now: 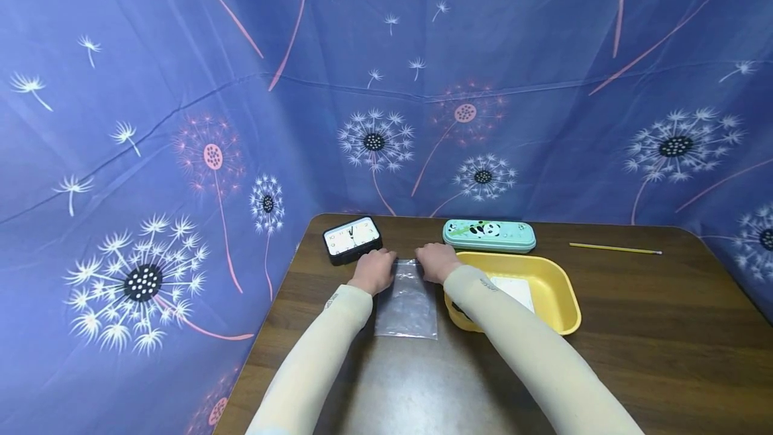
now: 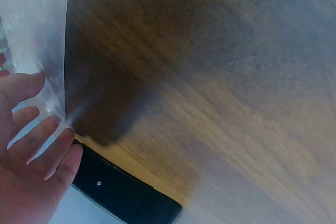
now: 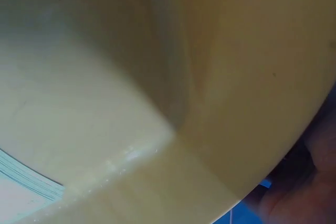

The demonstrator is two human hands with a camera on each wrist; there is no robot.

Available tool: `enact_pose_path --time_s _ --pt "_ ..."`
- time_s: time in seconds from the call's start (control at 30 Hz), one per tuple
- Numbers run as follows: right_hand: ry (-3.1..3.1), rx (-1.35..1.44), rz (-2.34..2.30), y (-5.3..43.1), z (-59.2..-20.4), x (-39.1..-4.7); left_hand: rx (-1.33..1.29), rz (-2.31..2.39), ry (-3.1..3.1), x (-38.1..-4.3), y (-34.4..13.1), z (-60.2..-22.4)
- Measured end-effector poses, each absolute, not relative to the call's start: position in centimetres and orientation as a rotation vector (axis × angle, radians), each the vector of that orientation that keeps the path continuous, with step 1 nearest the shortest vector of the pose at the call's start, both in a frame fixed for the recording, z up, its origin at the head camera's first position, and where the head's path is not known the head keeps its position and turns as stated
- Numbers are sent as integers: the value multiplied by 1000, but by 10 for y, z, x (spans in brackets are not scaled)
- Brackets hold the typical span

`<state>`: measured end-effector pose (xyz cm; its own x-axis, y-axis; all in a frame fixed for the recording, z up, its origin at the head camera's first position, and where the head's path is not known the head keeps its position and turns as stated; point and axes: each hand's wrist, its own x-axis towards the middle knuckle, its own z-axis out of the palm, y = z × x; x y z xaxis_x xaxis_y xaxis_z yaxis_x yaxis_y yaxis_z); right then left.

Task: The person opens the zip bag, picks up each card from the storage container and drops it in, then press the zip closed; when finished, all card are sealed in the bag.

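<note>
A clear plastic bag (image 1: pixel 406 304) lies flat on the brown table, its far edge between the two hands. My left hand (image 1: pixel 374 271) pinches the bag's far left corner. In the left wrist view the thumb and fingers of this hand (image 2: pixel 39 140) are at the edge of the film (image 2: pixel 39 30). At the far right corner, my right hand (image 1: pixel 437 262) holds the bag with curled fingers, beside the yellow basin (image 1: pixel 558 287). The right wrist view shows mostly the basin (image 3: pixel 252 77), and its rim hides much of the right hand (image 3: pixel 299 198).
A black-framed clock (image 1: pixel 352 239) stands just beyond the left hand. Behind the basin is a mint panda pencil case (image 1: pixel 489 235). White paper (image 1: pixel 514 291) lies inside the basin. Farther right lies a yellow pencil (image 1: pixel 614 248). Blue dandelion-print cloth (image 1: pixel 543 119) hangs behind the table (image 1: pixel 658 334).
</note>
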<state>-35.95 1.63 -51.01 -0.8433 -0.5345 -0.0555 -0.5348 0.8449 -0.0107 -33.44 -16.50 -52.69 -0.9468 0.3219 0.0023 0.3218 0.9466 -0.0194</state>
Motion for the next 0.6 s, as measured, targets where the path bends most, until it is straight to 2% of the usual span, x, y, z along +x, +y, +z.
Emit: enact_pose_path --time_s 0.6 --pt "2967 -971 61 23 -508 -356 -534 57 -3049 -328 -161 -518"
